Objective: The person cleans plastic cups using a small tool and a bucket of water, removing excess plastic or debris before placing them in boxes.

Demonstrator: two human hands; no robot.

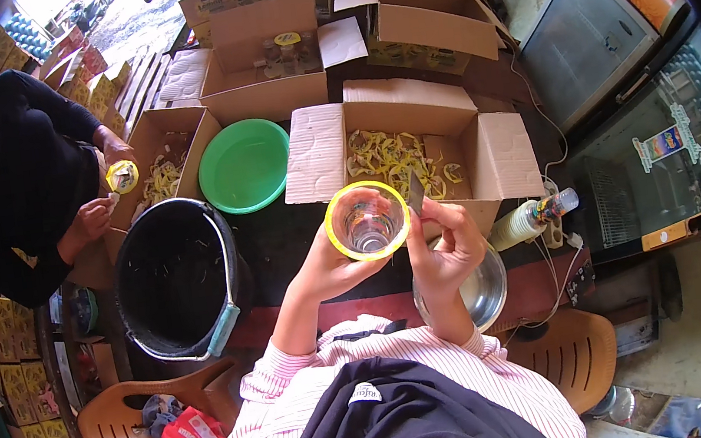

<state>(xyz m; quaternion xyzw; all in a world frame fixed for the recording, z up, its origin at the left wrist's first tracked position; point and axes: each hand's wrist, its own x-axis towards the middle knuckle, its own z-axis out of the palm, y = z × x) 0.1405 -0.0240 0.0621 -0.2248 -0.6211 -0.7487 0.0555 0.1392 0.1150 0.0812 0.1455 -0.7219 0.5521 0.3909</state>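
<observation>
- Left hand [332,265]: clamped around a clear glass jar [367,221], held up over the lap with its mouth toward the camera. A yellow band [332,221] rings the mouth. Grip looks firm, fingers wrapped behind the glass.
- Right hand [451,250]: fingers pinched together on a small flat blade [414,190], whose tip stands at the jar's right rim, touching or just beside the yellow band; which of the two cannot be told.
- Judgement on the work in hand: the blade is best kept shallow against the band and drawn away from the left fingers, the jar held still and turned by the left hand rather than the blade chased round the rim. A slip toward the left thumb is the evident risk.
- Directly below the right hand: one metal bowl [475,291].
- Beyond the jar: one open cardboard box [442,111] holding many loose yellow strips [387,158], too tangled to count.
- Left of it: one green plastic basin [244,165] and one black bucket [179,279].
- Right of the box: one pale bottle [530,219] lying on its side.
- Far left: a second person [18,181], both hands on one yellow-banded piece [122,176], beside another open box [172,153].
- Open boxes counted in all: at least four.
- Chairs: two brown plastic ones [122,422].
</observation>
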